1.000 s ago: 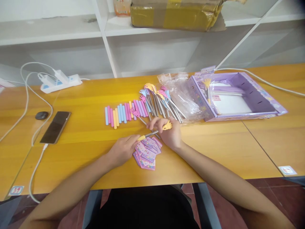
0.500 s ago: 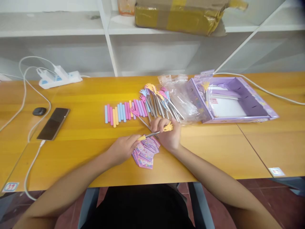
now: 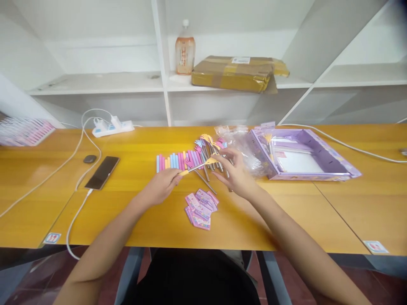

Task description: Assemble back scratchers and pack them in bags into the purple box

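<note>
A metal rod [image 3: 197, 167] with a yellow handle and a yellow hand-shaped head slants above the table. My left hand [image 3: 163, 184] is closed round its yellow handle. At the yellow head is my right hand [image 3: 235, 171], thumb and fingers apart, the fingertips near or touching it. Behind lies a row of pink, blue, yellow and purple handles [image 3: 173, 161]. Several metal rods with coloured hand-shaped heads [image 3: 207, 139] are heaped to its right. Nearer the front edge is a loose pile of pink and purple cards [image 3: 201, 210].
Clear plastic bags [image 3: 243, 148] lie beside an open purple box [image 3: 327, 154] at the right. To the left are a phone [image 3: 102, 173], a black mouse [image 3: 90, 159], white cables and a power strip [image 3: 113, 128]. A bottle [image 3: 185, 53] and a taped carton [image 3: 233, 74] stand on the shelf.
The view has tilted up, showing more shelf. My right hand has opened from its closed grip round the yellow head. My left hand still holds the yellow handle, now clear of the cards.
</note>
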The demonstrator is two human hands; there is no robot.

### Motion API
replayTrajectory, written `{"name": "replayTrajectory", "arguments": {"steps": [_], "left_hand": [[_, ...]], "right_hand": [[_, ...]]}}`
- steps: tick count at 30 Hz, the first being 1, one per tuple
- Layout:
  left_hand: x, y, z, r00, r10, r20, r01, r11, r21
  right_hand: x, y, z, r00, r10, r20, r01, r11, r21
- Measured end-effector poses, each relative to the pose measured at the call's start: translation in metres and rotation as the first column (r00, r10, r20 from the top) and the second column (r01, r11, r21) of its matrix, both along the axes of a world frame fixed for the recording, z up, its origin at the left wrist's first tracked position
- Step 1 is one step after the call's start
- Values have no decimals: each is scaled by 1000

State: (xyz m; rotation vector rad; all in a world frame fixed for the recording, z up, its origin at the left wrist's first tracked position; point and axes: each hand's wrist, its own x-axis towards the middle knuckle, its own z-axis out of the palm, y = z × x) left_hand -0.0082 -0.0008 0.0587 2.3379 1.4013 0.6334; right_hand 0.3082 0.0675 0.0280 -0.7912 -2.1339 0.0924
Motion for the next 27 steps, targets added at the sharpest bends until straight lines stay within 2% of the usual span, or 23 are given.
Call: {"name": "replayTrajectory", "arguments": {"steps": [3, 7, 9, 11, 15, 18, 22, 25, 27], "left_hand": [[-3, -12, 5, 999, -41, -19, 42, 999, 22], [-2, -36, -3, 995, -104, 12, 104, 995, 7], [0, -49, -7, 992, -123, 18, 124, 992, -11], [2, -60, -10, 991, -131, -17, 131, 991, 28], [3, -73, -11, 987, -76, -143, 111, 960, 256], [2, -75, -11, 976, -53, -213, 128, 924, 359], [4, -72, -10, 950, -44, -309, 174, 897, 407], [5, -69, -12, 909, -30, -415, 233, 863, 449], [-3, -68, -13, 875, 3, -484, 257, 845, 469]], "right_hand": [[13, -13, 19, 969, -7, 246, -38, 983, 178], [16, -41, 23, 935, 4, 355, -90, 970, 226], [14, -56, 20, 927, 17, 374, -113, 965, 238], [11, -70, 16, 924, 40, 381, -137, 964, 230], [9, -91, 10, 934, 62, 353, -121, 982, 148], [9, -100, 6, 949, 42, 312, -85, 988, 125], [5, -108, 4, 960, 9, 280, -48, 990, 135], [3, -109, 2, 958, 0, 287, -44, 988, 145], [11, -106, -3, 956, -30, 293, -14, 989, 148]]}}
